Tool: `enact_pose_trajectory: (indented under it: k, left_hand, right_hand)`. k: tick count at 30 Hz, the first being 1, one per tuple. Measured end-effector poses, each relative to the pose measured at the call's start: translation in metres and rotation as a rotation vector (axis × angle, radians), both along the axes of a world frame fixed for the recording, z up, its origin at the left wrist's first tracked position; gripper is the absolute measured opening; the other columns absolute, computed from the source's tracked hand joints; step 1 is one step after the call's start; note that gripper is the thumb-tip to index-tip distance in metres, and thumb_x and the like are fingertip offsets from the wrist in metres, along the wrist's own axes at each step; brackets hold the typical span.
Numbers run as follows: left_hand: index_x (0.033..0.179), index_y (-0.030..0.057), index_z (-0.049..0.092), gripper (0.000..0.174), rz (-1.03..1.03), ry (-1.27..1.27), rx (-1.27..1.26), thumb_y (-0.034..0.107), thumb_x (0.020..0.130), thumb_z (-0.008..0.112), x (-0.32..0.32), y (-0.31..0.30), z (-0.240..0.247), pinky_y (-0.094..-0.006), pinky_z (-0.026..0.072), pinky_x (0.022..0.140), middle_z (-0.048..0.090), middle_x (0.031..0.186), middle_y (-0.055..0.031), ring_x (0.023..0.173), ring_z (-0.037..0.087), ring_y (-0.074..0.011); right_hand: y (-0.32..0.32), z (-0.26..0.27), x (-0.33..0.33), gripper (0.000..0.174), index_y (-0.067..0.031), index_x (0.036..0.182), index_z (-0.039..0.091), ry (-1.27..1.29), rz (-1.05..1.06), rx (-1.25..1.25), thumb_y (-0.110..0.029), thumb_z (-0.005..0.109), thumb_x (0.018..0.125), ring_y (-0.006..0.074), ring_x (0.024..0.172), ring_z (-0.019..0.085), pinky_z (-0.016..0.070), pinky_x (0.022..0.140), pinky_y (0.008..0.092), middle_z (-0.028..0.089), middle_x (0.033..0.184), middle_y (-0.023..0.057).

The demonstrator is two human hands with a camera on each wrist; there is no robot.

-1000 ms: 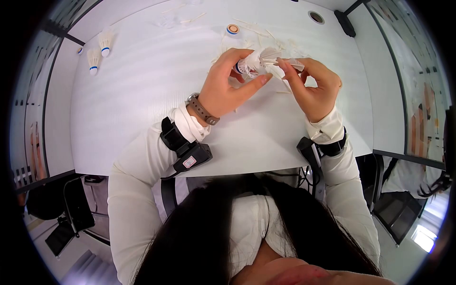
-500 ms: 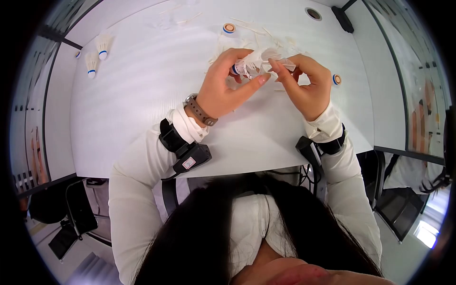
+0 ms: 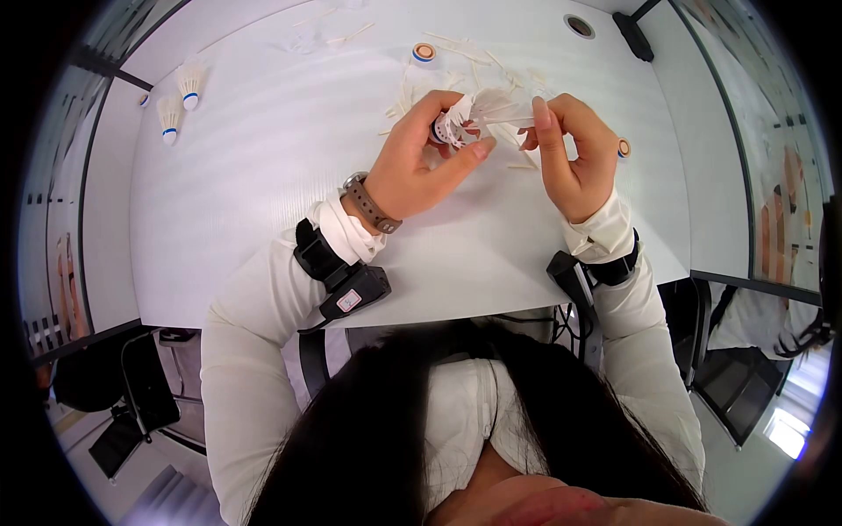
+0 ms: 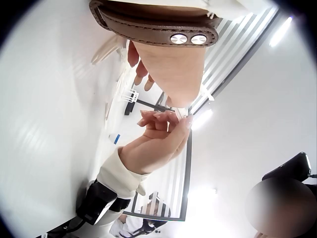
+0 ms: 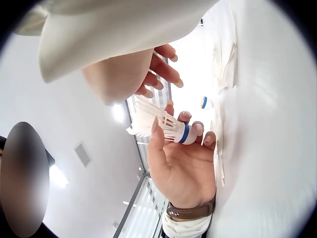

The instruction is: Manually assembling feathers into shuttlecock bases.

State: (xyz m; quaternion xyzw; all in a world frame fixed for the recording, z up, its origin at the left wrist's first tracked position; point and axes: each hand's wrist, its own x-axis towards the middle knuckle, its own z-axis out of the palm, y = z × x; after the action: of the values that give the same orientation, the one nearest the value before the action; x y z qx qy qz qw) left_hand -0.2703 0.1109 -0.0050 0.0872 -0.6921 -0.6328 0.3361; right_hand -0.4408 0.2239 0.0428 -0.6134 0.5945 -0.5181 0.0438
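In the head view my left hand [image 3: 412, 162] holds a feather shuttlecock [image 3: 458, 123] by its blue-banded cork end, with the ragged white skirt turned to the right. My right hand [image 3: 574, 158] is at the skirt's open end, thumb and fingertips pinching a white feather [image 3: 513, 117] that sticks out toward it. From the right wrist the cork [image 5: 188, 134] shows between the left hand's thumb and fingers, while the right hand's fingers [image 5: 166, 72] are over the feather tips. The left wrist view hides the shuttlecock behind the left hand [image 4: 171, 74].
Two whole shuttlecocks [image 3: 170, 120] lie at the far left. A loose cork base [image 3: 424, 53] sits beyond the hands, and another cork base [image 3: 624, 147] is right of the right hand. Broken feather shafts [image 3: 478, 57] are strewn over the white table [image 3: 246, 193].
My right hand went in toward the skirt, then drew back to the right, its thumb now straighter. The left hand stays nearly in place, with the shuttlecock slightly turned.
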Motion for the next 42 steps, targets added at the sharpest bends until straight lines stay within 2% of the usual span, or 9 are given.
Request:
enact_pose_trajectory:
  k: [1,8,19,22,25,28,32,42]
  left_hand:
    - [0.12,0.0002,0.053,0.037,0.008,0.055,0.028,0.013,0.091,0.072,-0.001,0.001,0.0,-0.0247,0.0477,0.075,0.062,0.097,-0.003,0.088,0.056,-0.0083]
    - [0.12,0.0,0.052,0.036,-0.058,0.022,0.081,0.015,0.092,0.069,0.004,0.001,0.001,-0.0246,0.0439,0.078,0.057,0.099,-0.0015,0.087,0.051,-0.0074]
    - [0.119,0.0003,0.054,0.033,-0.102,0.021,0.027,0.015,0.093,0.068,0.003,0.002,0.006,-0.0261,0.0454,0.079,0.057,0.096,-0.0013,0.087,0.052,-0.0082]
    - [0.135,0.0015,0.049,0.042,-0.166,-0.076,-0.021,0.015,0.097,0.061,0.007,-0.004,0.002,-0.0281,0.0454,0.086,0.058,0.108,-0.003,0.094,0.053,-0.0107]
    - [0.136,0.0012,0.048,0.044,-0.138,-0.101,-0.062,0.015,0.096,0.062,0.007,-0.006,-0.001,-0.0284,0.0456,0.087,0.058,0.111,-0.0028,0.096,0.053,-0.0109]
    - [0.114,0.0008,0.056,0.031,-0.062,-0.062,-0.08,0.018,0.092,0.07,0.005,-0.002,0.001,-0.0238,0.0449,0.069,0.056,0.09,-0.0003,0.078,0.05,-0.0065]
    - [0.108,0.0007,0.055,0.027,-0.091,-0.004,0.086,0.018,0.094,0.07,0.003,0.004,0.005,-0.0216,0.0421,0.064,0.054,0.087,0.0005,0.077,0.047,-0.0047]
    - [0.102,-0.0005,0.06,0.029,-0.082,-0.056,0.045,0.024,0.093,0.072,0.004,0.0,0.005,-0.0224,0.0381,0.057,0.055,0.074,0.0013,0.066,0.044,-0.0044]
  right_hand:
    - [0.0,0.0,0.0,0.015,0.0002,0.084,0.063,0.031,0.001,-0.004,-0.007,0.062,0.097,0.0126,0.056,0.049,0.0394,0.053,0.0252,0.059,0.068,0.0043]
    - [0.002,0.003,0.004,0.009,-0.0006,0.084,0.063,0.147,0.049,-0.036,-0.002,0.063,0.093,0.0209,0.055,0.054,0.0419,0.05,0.0286,0.058,0.069,0.0079]
    - [0.001,0.006,0.004,0.007,-0.0003,0.082,0.063,0.258,0.074,-0.09,0.002,0.067,0.088,0.024,0.055,0.055,0.0431,0.05,0.0309,0.06,0.07,0.0092]
    - [0.0,0.004,0.003,0.007,-0.0003,0.082,0.063,0.262,0.076,-0.096,0.002,0.066,0.088,0.0242,0.055,0.056,0.0432,0.05,0.0311,0.06,0.07,0.0091]
    - [-0.001,0.003,0.002,0.007,-0.0006,0.083,0.062,0.27,0.078,-0.106,0.002,0.066,0.088,0.0244,0.055,0.055,0.0427,0.05,0.0314,0.06,0.07,0.0089]
    - [0.001,0.004,0.003,0.007,-0.0009,0.084,0.061,0.286,0.075,-0.102,0.002,0.064,0.089,0.0244,0.054,0.054,0.0422,0.049,0.0317,0.059,0.071,0.0086]
    - [0.002,0.003,0.003,0.008,-0.0012,0.085,0.059,0.281,0.071,-0.085,0.002,0.063,0.09,0.0241,0.054,0.053,0.042,0.049,0.0317,0.057,0.071,0.0083]
    - [0.001,0.001,0.001,0.007,-0.0006,0.087,0.057,0.265,0.065,-0.11,0.003,0.059,0.093,0.0251,0.055,0.053,0.0422,0.05,0.0321,0.054,0.071,0.0087]
